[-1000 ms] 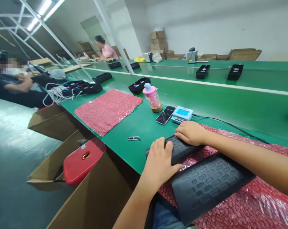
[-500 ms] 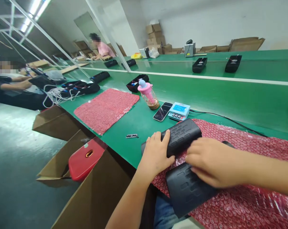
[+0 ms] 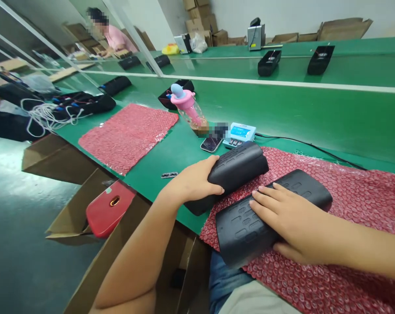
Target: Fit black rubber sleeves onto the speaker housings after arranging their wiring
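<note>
My left hand [image 3: 194, 183] grips the near end of a black speaker shell [image 3: 236, 168] that lies across the edge of the red bubble wrap [image 3: 348, 205] and the green table [image 3: 315, 122]. My right hand [image 3: 287, 220] lies flat, fingers spread, on a second black speaker shell [image 3: 243, 229] that rests on the bubble wrap close to my body. The two shells sit side by side, almost touching.
A phone [image 3: 211, 144], a small blue-screened meter [image 3: 239, 133] and a pink bottle [image 3: 187, 107] stand behind the shells. Another red bubble wrap sheet [image 3: 127, 133] lies to the left, a small black part [image 3: 169, 175] near the edge. Cardboard boxes, one holding a red shell [image 3: 107, 211], stand below. Other people work farther left.
My right hand left the far shell and settled on the near one. My left hand shifted its grip around the far shell's end and pulled it slightly toward the table edge.
</note>
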Action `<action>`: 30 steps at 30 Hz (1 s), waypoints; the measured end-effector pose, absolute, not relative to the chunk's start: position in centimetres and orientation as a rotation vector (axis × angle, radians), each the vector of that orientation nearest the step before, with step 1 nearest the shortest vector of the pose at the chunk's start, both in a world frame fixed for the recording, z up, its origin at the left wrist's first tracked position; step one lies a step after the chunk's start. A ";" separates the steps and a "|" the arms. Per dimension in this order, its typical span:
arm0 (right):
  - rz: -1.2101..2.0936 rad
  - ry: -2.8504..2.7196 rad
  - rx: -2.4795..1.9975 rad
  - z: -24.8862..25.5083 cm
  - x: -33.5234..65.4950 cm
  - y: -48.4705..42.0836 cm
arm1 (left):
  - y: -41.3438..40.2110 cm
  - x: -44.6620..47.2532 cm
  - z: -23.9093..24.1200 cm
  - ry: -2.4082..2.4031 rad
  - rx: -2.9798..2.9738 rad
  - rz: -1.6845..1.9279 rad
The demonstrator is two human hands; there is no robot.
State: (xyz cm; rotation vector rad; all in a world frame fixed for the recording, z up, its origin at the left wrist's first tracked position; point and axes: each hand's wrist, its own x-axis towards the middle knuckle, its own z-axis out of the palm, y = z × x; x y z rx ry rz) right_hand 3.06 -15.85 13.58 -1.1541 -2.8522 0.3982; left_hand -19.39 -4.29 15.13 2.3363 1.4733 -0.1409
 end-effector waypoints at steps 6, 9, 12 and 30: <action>0.521 -2.810 -1.110 14.3 3.3 -14.2 | -3.9 -19.4 15.6 1.506 2.281 -0.148; 0.523 -2.772 -1.115 14.5 3.0 -13.5 | -3.8 -19.5 15.7 1.518 2.264 -0.177; 0.542 -2.761 -1.121 14.6 2.6 -12.7 | -3.4 -19.5 16.0 1.512 2.281 -0.222; 0.729 -2.797 -1.204 15.5 1.8 -9.7 | -2.4 -19.9 16.1 1.496 2.258 -0.262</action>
